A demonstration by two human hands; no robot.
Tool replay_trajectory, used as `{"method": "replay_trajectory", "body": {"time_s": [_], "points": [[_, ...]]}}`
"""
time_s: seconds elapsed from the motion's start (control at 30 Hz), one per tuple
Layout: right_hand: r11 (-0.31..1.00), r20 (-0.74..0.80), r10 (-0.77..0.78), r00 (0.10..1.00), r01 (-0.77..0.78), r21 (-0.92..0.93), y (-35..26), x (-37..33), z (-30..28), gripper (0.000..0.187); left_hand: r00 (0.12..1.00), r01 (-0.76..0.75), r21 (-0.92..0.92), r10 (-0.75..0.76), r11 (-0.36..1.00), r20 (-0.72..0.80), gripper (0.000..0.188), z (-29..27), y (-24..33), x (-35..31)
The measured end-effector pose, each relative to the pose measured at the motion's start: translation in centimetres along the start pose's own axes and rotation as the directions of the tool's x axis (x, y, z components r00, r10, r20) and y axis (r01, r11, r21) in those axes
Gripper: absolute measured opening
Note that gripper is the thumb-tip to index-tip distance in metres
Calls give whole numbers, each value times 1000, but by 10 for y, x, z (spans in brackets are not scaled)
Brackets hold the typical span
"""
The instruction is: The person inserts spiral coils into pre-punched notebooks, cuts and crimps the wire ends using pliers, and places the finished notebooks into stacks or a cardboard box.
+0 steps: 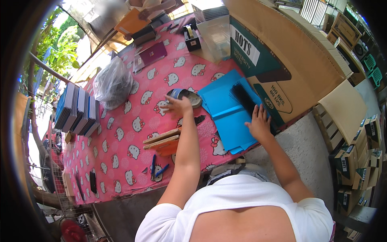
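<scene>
My left hand (179,106) has its fingers spread over the pink table, right beside a small round tin (177,94). A pale round dish or lid (195,99) lies against that tin, partly hidden by my hand. Under my right hand (259,123) are sheets of bright blue card or folders (225,121), overlapping and creased near the middle. Its fingers lie stretched out at the blue sheets' right side. A black bristled brush (242,95) rests on the blue sheets, its near end close to my right fingertips; whether they touch it I cannot tell.
Worn wooden boards (163,139) and blue pens or cutters (153,166) lie near my left forearm. A large cardboard box (290,52) borders the right side. Stacked notebooks (76,109), a plastic bag (113,84) and a tape dispenser (191,38) stand farther off. Another person (149,6) is across the table.
</scene>
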State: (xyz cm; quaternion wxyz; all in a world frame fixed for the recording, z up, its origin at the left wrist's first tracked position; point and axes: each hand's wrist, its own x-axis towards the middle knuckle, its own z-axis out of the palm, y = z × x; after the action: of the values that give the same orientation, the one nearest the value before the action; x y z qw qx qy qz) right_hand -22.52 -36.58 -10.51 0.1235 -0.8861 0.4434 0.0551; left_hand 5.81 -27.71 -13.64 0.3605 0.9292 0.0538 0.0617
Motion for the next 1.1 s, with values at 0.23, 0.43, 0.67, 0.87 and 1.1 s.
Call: {"method": "replay_trajectory", "body": {"time_s": [0.23,0.43,0.67,0.87,1.1], "points": [[529,-159,-722,674,685,501,29,-120,-157,60,979,-170,-485,90,858,-184,53,-1,-5,-4],[459,-743,-340,576,792,404,77,-183,-261,31,807,-422,-636,587,646,61,58,-26,24,-89],[710,-528,-417,740,628,318,96,-75,-310,30,801,-142,-913,587,383,122,76,-105,86,-132],[453,-130,-887,443,890,-59,59,-60,-272,29,-125,-705,-668,969,-240,-215,39,-217,220,-140],[679,202,-731,652,665,311,82,10,-339,13,-444,-760,-648,768,-50,461,86,-180,238,-154]]}}
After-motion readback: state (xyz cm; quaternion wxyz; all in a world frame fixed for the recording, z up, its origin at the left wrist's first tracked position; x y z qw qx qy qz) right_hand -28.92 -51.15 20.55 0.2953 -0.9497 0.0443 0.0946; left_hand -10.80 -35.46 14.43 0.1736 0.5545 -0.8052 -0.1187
